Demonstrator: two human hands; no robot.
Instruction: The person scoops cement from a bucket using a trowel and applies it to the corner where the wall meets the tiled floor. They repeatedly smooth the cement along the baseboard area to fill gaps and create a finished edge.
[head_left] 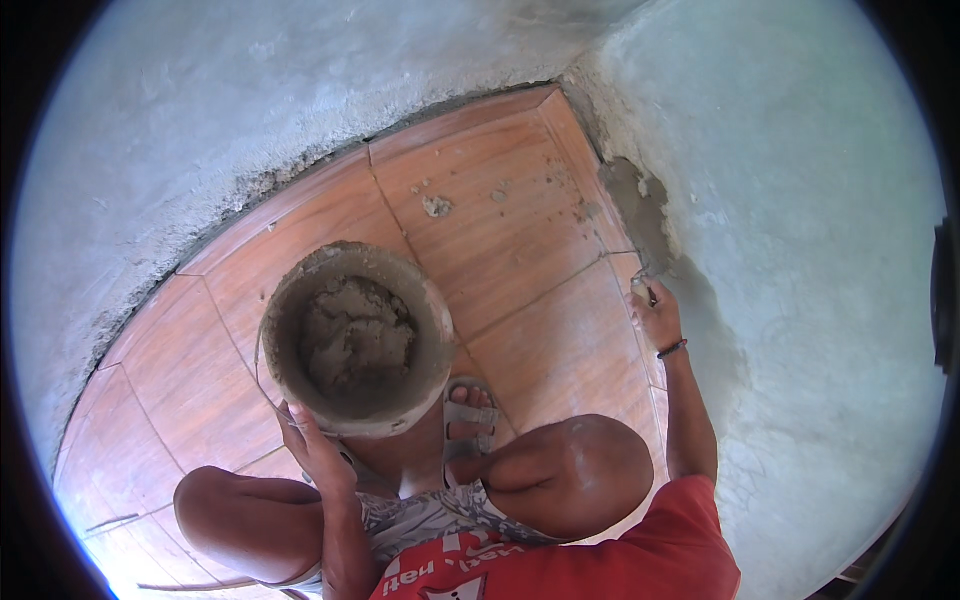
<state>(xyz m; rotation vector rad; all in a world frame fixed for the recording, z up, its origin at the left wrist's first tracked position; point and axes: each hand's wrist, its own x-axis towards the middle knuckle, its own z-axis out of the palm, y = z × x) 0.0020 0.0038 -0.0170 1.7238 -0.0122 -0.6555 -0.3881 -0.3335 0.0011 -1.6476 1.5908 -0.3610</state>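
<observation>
A round bucket (432,385) with a grey-crusted rim stands in front of me, tilted so that its inside shows. Lumpy grey mortar (358,335) lies in it. My left hand (318,445) is closed against the bucket's near left side, by the thin wire handle; part of the fingers is hidden. Out to the right, my right hand (657,318) is closed around a small trowel (641,288), mostly covered by the fingers. Its tip meets the foot of the right wall, at the lower end of a patch of wet dark mortar (640,210).
Reddish-brown floor tiles (540,330) reach tile skirting along both walls. Mortar crumbs (437,206) dot the far tiles. A rough gap (270,180) runs above the left skirting. Pale greenish plaster walls (800,200) meet at the far corner. My knees and sandalled feet (470,415) are close behind the bucket.
</observation>
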